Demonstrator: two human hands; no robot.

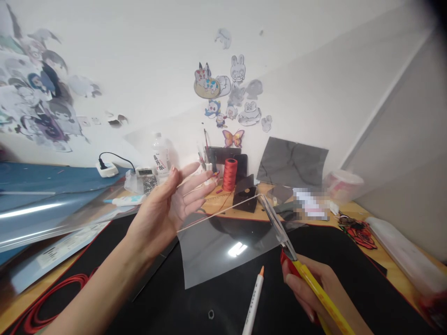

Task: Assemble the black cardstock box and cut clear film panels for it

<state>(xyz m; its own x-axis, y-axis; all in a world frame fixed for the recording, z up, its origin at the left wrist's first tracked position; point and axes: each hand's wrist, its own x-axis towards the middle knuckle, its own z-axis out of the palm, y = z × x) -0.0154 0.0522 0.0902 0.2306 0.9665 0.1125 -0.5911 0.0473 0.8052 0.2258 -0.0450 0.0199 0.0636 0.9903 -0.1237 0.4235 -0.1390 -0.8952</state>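
My left hand is raised with its fingers stretched out and its palm facing right. Beside its wrist is a clear plastic sheet, glossy with a bright light reflection. The sheet's upper edge runs from that wrist to the tips of the scissors. Wrapped round the yellow and red handles of these scissors is my right hand; the blades point up and left. Whether the blades grip the sheet I cannot tell. Lying near the front of the black mat is a white marker with an orange tip.
A red thread spool stands behind the mat, near a bottle and a grey sheet. On the left are a coiled red cable and a large clear film. A long pale case lies at right.
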